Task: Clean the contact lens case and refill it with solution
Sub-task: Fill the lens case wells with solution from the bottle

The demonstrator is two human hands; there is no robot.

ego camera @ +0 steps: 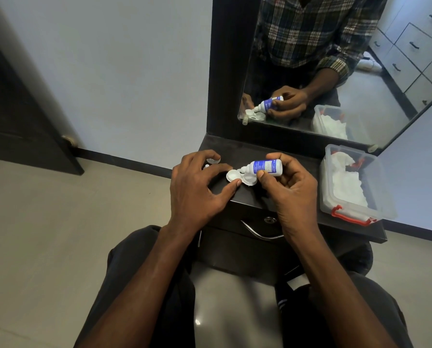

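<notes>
On the dark desk (250,197), the left hand (197,187) steadies one white lens case (240,178) with thumb and fingertip, while the right hand (289,183) grips one tilted solution bottle (263,168), nozzle over a well, two loose caps (213,160) beyond.

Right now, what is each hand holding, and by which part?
Right hand pinches the solution bottle around its labelled body, nozzle toward the lens case. Left hand steadies the case's rim with thumb and fingertips.
</notes>
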